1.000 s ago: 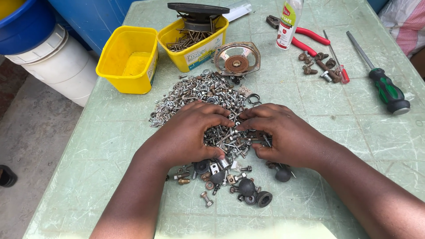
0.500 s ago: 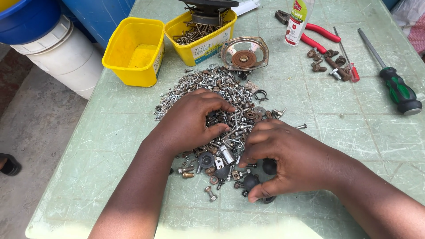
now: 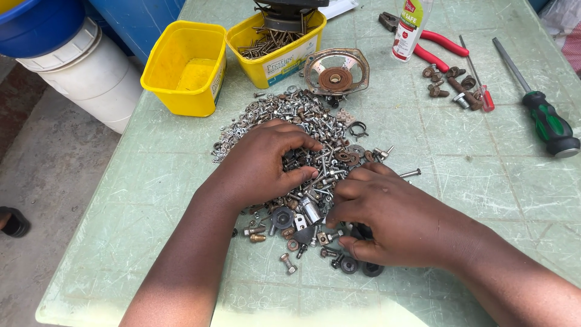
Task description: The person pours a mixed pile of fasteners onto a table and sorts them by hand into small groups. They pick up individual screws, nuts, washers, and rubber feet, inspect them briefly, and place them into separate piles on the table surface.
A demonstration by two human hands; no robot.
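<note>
Nearest the camera, a few black rubber rings [image 3: 357, 266] and a stubby brass-coloured bolt [image 3: 287, 263] are seen loose on the pale green table [image 3: 502, 181], its surface scuffed and scored with a faint grid. Just above them, the right hand [image 3: 393, 218] is laid knuckles-up over the near edge of the pile of screws and washers [image 3: 315, 130]; its fingers are curled down into the metal, though whether anything is pinched cannot be told. To its left, the left hand [image 3: 263, 163] is pressed on the pile, fingers bent and spread over the bright, shiny hardware, nothing clearly gripped. The heap itself is made of small silver screws, nuts and flat washers, mixed with rusty brown bits.

Further off, a rusted round speaker frame [image 3: 336, 72] is found just beyond the pile. Two yellow plastic tubs are set at the far left: the empty tub [image 3: 184, 66] and the tub of long nails [image 3: 278, 45]. Far right, a green-handled screwdriver [image 3: 535, 103], red-handled pliers [image 3: 430, 42] and a white bottle [image 3: 408, 24] are laid out. Off the table, a white bucket [image 3: 91, 79] is stood.
</note>
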